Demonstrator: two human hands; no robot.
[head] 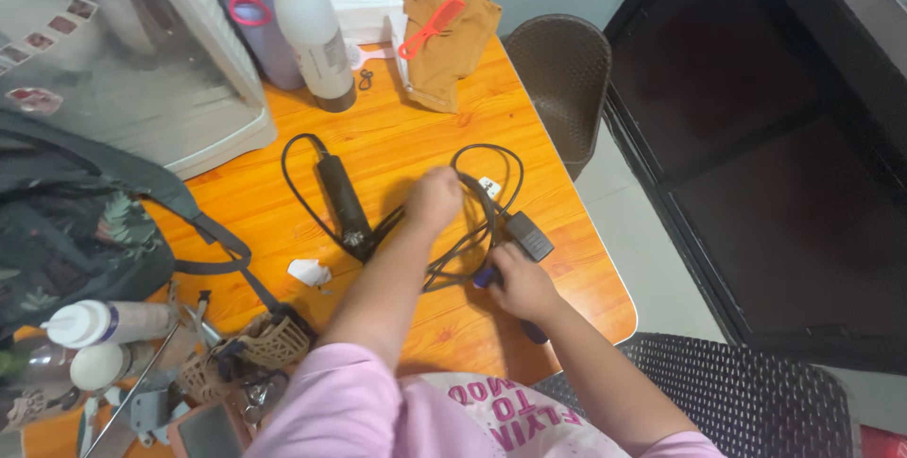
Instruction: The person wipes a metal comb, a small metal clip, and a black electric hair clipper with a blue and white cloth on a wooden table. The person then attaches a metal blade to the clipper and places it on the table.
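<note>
Head view is showing two bare arms reaching out over an orange wooden table (567, 259). The left hand (433, 201) is curling shut, its fingers pressing down on a loop of black cord (472, 231) near the middle of the tabletop. The right hand (521, 286) is closing around a dark blue handle (485, 277) just beside the cord's black plug block (529, 236); how tightly it is gripping cannot be told. A black hair tool (342, 201) is lying just left of the left hand, its cord looping around it. A tan cloth (449, 37) bearing a red comb (430, 28) is sitting at the far edge.
</note>
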